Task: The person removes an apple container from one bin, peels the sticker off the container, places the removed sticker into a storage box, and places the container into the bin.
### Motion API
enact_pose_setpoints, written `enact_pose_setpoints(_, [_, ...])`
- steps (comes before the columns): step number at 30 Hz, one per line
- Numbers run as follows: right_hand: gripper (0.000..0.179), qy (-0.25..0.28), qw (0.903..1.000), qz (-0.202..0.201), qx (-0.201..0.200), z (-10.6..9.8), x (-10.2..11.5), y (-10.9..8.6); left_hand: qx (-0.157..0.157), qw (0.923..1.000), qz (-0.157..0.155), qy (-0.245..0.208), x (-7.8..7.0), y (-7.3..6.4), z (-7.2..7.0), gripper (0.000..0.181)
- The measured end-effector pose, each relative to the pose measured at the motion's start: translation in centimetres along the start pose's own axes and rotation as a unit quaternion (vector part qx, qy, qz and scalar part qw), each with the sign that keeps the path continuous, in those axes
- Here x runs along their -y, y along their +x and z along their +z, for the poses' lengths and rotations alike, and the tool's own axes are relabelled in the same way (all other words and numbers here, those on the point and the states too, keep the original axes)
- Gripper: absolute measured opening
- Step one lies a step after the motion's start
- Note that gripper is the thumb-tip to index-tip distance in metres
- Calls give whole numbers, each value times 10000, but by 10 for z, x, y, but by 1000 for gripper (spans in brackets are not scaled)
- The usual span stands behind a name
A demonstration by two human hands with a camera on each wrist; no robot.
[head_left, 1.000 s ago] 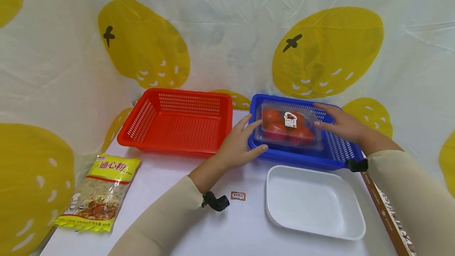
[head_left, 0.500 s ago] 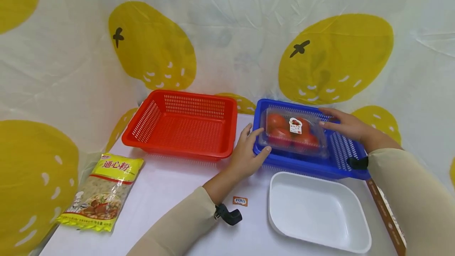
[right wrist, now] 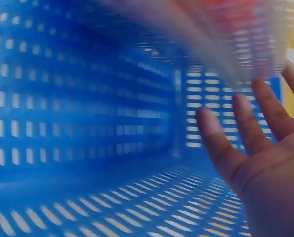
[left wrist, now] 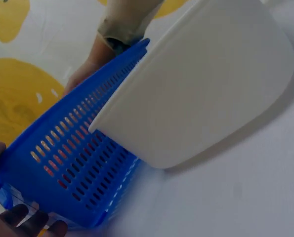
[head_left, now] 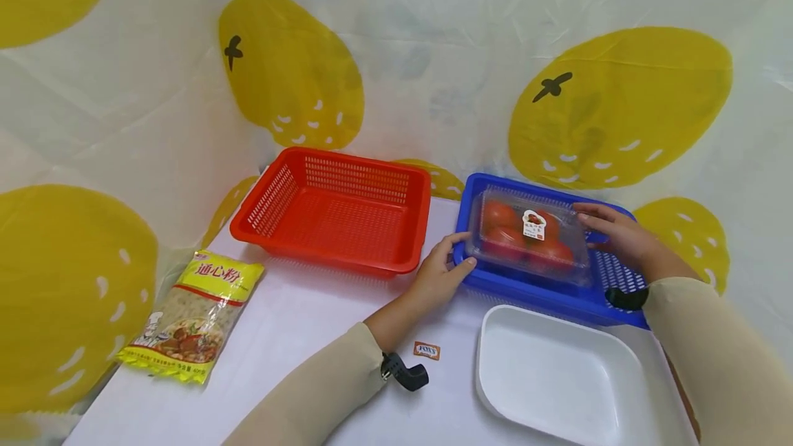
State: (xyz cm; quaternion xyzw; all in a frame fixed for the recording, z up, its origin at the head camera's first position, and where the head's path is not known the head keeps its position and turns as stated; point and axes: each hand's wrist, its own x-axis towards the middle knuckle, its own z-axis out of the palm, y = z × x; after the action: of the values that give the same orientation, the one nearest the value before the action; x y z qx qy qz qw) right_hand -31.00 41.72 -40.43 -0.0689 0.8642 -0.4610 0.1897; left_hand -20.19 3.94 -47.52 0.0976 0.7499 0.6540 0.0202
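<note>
A clear plastic box of tomatoes (head_left: 526, 239) with a white label lies in the left part of the blue basket (head_left: 622, 277). My left hand (head_left: 436, 277) grips the basket's left end, thumb at the front corner and some fingers under the rim. The left wrist view shows those fingers (left wrist: 35, 222) against the outside of the basket's end. My right hand (head_left: 622, 239) reaches over the basket at the tomato box's right edge. From the right wrist view, its fingers (right wrist: 263, 121) are spread and nearly straight inside the basket, fingertips close below the box.
Left of the blue basket stands a red basket (head_left: 347, 219). A white tray (head_left: 557, 370) sits in front of the blue one. A yellow macaroni bag (head_left: 192, 315) lies at the left, and a small FOX'S packet (head_left: 427, 350) near my left wrist. A patterned cloth (head_left: 434, 60) hangs behind.
My left hand has gone from hovering beside the tomato box to gripping the blue basket's left end. The right hand has shifted slightly along the box's right edge. The head view has turned left.
</note>
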Motion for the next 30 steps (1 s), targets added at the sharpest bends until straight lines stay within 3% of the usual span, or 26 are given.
enact_pose_setpoints(3, [57, 505, 9987, 38, -2, 2, -9, 1, 145, 9998, -34, -154, 4, 1, 0, 49])
enact_pose_setpoints(8, [40, 801, 9967, 64, 82, 3, -15, 8, 320, 9992, 5, -226, 7, 2, -1, 51])
enact_pose_setpoints(18, [73, 517, 9949, 509, 695, 15, -15, 21, 317, 9994, 113, -19, 12, 3, -3, 53])
enact_pose_setpoints(22, [72, 597, 9947, 465, 697, 19, -14, 25, 305, 9990, 318, -84, 15, 4, -2, 54])
enact_pose_setpoints(30, [67, 950, 9913, 368, 829, 19, -20, 27, 454, 9986, 287, 34, 18, 4, -1, 55])
